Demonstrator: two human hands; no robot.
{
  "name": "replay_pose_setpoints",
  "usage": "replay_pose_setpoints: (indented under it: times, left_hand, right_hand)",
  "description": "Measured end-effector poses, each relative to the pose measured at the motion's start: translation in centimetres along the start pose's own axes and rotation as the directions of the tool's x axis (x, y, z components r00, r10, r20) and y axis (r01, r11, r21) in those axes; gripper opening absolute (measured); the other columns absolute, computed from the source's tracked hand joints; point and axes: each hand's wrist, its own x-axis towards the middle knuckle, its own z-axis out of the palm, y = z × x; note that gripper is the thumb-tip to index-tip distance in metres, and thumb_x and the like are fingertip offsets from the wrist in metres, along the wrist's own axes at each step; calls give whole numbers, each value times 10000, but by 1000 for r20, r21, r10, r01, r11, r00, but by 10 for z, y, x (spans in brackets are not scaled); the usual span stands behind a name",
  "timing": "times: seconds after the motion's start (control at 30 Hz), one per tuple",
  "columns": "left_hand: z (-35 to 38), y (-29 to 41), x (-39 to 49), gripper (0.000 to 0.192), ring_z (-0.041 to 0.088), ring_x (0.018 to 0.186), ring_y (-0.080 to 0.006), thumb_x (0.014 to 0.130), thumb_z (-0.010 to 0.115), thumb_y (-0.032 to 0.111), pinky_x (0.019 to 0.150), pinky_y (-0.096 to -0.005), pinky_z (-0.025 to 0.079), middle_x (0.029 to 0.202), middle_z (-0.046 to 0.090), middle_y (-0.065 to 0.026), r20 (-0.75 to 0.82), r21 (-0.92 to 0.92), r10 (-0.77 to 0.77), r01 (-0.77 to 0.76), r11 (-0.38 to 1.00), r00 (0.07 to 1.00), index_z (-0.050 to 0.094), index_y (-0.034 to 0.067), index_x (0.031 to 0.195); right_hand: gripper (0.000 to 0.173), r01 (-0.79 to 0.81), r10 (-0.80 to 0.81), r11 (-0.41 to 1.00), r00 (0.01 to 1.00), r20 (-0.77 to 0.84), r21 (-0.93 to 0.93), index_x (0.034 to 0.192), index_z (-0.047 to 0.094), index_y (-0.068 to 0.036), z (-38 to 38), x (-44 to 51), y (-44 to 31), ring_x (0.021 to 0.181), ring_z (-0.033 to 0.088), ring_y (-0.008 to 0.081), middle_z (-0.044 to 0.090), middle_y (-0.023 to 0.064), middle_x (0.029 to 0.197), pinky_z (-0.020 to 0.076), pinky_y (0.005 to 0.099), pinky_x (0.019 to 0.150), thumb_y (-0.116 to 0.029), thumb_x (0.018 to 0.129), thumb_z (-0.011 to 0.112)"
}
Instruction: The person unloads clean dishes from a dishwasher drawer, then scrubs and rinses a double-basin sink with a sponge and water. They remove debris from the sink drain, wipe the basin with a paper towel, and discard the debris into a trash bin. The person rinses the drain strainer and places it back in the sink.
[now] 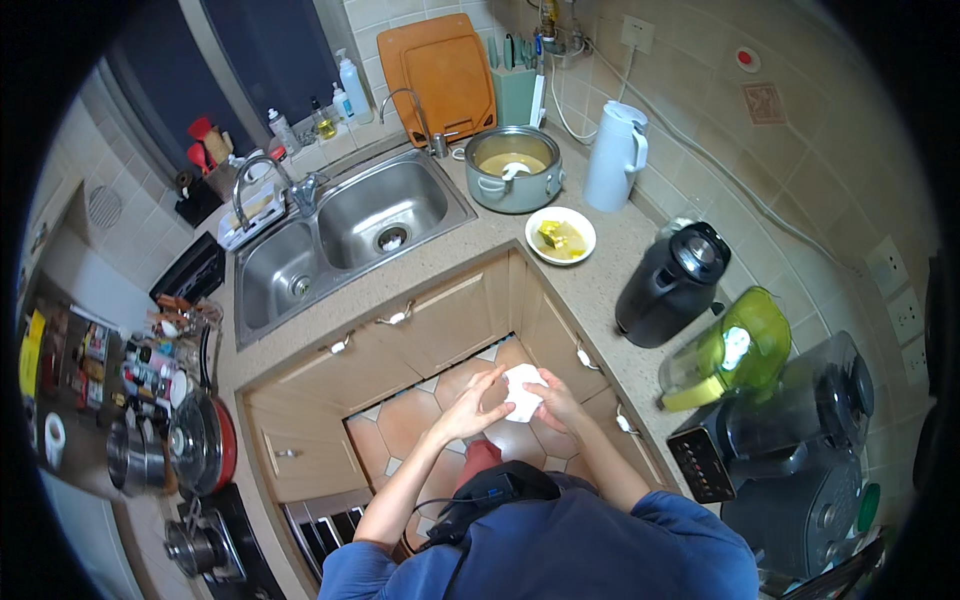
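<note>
In front of my waist, my right hand [556,401] holds a white folded sheet [523,397], which looks like a paper tissue, with the thumb lying across its face. My left hand [474,405] is at the sheet's left edge. Its fingers and thumb are spread apart, and the tips are at or very near the sheet. Both hands are above the tiled floor [405,424], out from the counter's edge. Beyond them on the counter stands a white bowl [534,247] of pale soup with yellow-green pieces.
Behind the bowl is a lidless pot [510,193] with a white ladle. A white jug [611,161], black kettle [664,292], green pitcher [739,345] and phone [701,465] line the right counter. A double sink [382,210] lies ahead; a red pan [225,442] is left.
</note>
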Motion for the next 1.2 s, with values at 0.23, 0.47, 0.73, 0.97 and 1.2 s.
replay_pose_setpoints:
  times: [0.23,0.47,0.73,0.97,1.2]
  left_hand:
    - [-122,-46,72,462,581,967,-143,870,598,175,835,-273,472,1157,578,-130,35,-117,-209,211,970,977,458,28,1285]
    - [-205,-118,139,297,603,814,-110,897,544,163,735,-254,481,959,669,-85,-188,-130,-211,188,973,959,581,12,1150]
    - [-334,-231,234,223,654,903,-260,822,578,163,806,-327,494,924,676,-156,-568,-6,-421,507,862,708,675,45,984]
    - [-362,-389,276,297,567,1087,-282,799,567,169,947,-351,427,1115,623,-144,-472,8,-697,793,609,540,654,95,1072]
    - [-342,-425,314,389,495,1175,-283,829,531,248,1006,-380,382,1212,568,-132,-431,106,-732,835,540,528,578,179,1208]
  right_hand:
    - [334,61,-64,998,986,-151,-24,1192,467,5,58,51,-63,871,630,226,620,182,1026,551,368,723,-94,880,534]
    - [310,30,-43,995,990,-135,-98,1167,483,3,89,107,-92,886,636,209,623,145,1019,540,342,772,-64,874,560]
    - [287,-3,-22,978,993,-119,-209,1091,480,-20,114,200,-130,852,637,197,608,110,997,529,323,743,-11,837,614]
    - [430,12,-10,933,1000,6,-361,1277,428,-4,144,263,-149,893,623,191,597,127,1080,511,298,781,13,863,546]
    - [234,-104,78,950,992,-98,-293,1111,573,22,125,284,-147,893,612,152,637,92,997,472,261,799,-23,884,536]
